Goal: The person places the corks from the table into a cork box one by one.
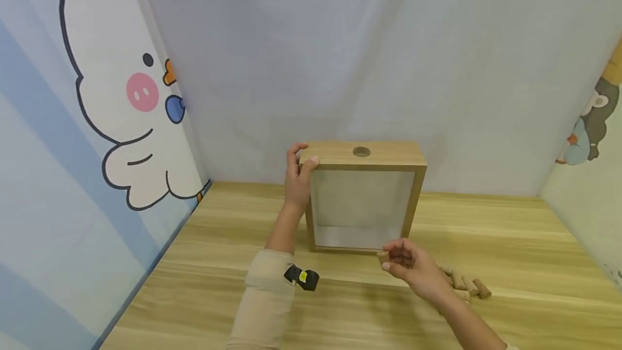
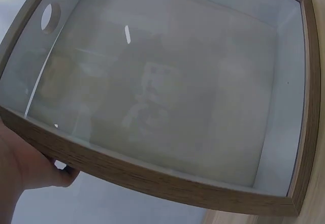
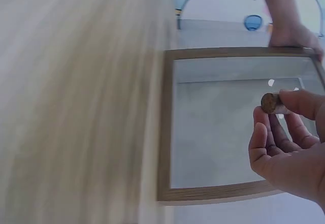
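A shallow wooden shadow box [image 1: 393, 153] with a clear front stands upright on the table, a round hole [image 1: 362, 152] in its top. My left hand [image 1: 297, 180] grips its upper left corner, thumb at the top front edge and fingers behind. In the left wrist view the wooden frame [image 2: 147, 178] crosses in front of part of that hand. My right hand [image 1: 413, 271] pinches a wine cork [image 3: 270, 103] between thumb and fingertips, in front of the box's lower right part. Inside, the box shows a pale back and no corks.
Several loose corks [image 1: 468, 284] lie in a pile on the wood-grain table [image 1: 194, 290], partly hidden behind my right hand and wrist. A pale curtain [image 1: 311, 58] hangs behind the box. Cartoon-printed cloth [image 1: 112, 112] borders the table at the left.
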`<control>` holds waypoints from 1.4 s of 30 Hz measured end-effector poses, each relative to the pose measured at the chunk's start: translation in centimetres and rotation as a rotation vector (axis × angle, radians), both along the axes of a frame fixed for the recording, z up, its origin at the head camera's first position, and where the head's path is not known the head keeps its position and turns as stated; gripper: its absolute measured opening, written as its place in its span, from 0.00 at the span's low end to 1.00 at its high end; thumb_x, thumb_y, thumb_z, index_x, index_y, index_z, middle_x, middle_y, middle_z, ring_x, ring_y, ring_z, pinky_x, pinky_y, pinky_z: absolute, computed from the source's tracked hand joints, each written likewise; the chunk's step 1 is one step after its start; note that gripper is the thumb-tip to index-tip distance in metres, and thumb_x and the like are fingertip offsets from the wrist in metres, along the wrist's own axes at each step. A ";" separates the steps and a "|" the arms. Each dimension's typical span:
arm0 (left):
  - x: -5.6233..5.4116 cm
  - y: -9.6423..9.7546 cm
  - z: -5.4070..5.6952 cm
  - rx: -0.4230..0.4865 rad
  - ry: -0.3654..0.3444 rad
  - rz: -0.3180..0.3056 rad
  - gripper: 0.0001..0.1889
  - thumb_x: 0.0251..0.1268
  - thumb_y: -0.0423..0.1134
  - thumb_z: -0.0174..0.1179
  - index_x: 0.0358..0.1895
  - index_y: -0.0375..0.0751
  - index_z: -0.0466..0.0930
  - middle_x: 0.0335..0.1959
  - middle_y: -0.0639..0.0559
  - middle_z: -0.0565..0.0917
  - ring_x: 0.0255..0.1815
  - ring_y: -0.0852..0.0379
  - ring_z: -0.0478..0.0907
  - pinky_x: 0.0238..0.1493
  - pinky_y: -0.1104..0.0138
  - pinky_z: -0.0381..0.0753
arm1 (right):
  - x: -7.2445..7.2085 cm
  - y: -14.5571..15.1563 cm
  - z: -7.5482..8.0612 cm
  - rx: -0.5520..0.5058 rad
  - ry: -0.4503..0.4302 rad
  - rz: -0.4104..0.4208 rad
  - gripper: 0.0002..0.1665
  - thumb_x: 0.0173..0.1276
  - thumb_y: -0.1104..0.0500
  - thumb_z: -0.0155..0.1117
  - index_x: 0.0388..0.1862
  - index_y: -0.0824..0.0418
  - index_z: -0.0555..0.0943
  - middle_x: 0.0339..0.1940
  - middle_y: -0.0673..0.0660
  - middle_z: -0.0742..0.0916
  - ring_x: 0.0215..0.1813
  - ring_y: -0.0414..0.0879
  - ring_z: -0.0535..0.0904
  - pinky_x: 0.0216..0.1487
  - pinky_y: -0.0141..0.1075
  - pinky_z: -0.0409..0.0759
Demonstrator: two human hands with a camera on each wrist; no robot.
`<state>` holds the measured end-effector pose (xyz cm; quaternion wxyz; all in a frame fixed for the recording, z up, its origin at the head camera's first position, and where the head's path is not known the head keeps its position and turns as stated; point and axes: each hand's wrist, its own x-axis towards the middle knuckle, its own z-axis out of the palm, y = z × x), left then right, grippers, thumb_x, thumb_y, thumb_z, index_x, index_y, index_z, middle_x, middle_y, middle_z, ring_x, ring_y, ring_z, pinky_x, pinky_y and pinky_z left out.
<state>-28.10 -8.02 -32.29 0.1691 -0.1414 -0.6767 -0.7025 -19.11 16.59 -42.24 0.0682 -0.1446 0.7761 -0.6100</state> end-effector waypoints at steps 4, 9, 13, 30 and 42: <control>-0.2 0.3 -0.3 0.009 0.015 -0.034 0.24 0.64 0.39 0.43 0.62 0.35 0.56 0.68 0.37 0.51 0.38 0.58 0.58 0.54 0.56 0.56 | -0.1 0.2 1.2 -0.064 0.085 -0.013 0.23 0.63 0.65 0.62 0.54 0.73 0.69 0.46 0.64 0.78 0.46 0.51 0.75 0.44 0.34 0.75; -1.8 0.1 -1.4 -0.033 0.032 -0.027 0.26 0.62 0.45 0.43 0.63 0.42 0.58 0.69 0.45 0.51 0.52 0.51 0.58 0.57 0.51 0.55 | -0.9 0.2 3.7 -0.171 0.251 -0.041 0.22 0.63 0.70 0.59 0.54 0.78 0.69 0.44 0.62 0.79 0.42 0.43 0.78 0.42 0.30 0.76; -3.7 -0.2 -3.1 -0.049 0.058 0.004 0.25 0.57 0.51 0.45 0.58 0.47 0.61 0.69 0.47 0.52 0.52 0.49 0.60 0.55 0.49 0.56 | -1.6 0.0 5.3 -0.208 0.289 -0.106 0.21 0.62 0.69 0.61 0.53 0.77 0.71 0.42 0.56 0.80 0.42 0.41 0.79 0.42 0.31 0.77; -4.3 -0.1 -3.3 -0.005 0.115 -0.020 0.26 0.56 0.50 0.46 0.57 0.43 0.60 0.70 0.46 0.51 0.59 0.44 0.59 0.59 0.45 0.51 | -4.5 -1.2 12.4 -0.363 0.435 -0.061 0.20 0.59 0.74 0.61 0.51 0.75 0.72 0.40 0.55 0.81 0.41 0.43 0.79 0.42 0.30 0.77; -3.3 -0.2 -2.0 -0.026 0.121 -0.083 0.23 0.58 0.41 0.44 0.55 0.32 0.56 0.65 0.41 0.52 0.70 0.40 0.36 0.60 0.46 0.48 | -7.4 -2.6 15.8 -0.131 0.387 -0.128 0.22 0.60 0.66 0.65 0.51 0.72 0.72 0.43 0.55 0.80 0.43 0.44 0.78 0.41 0.29 0.75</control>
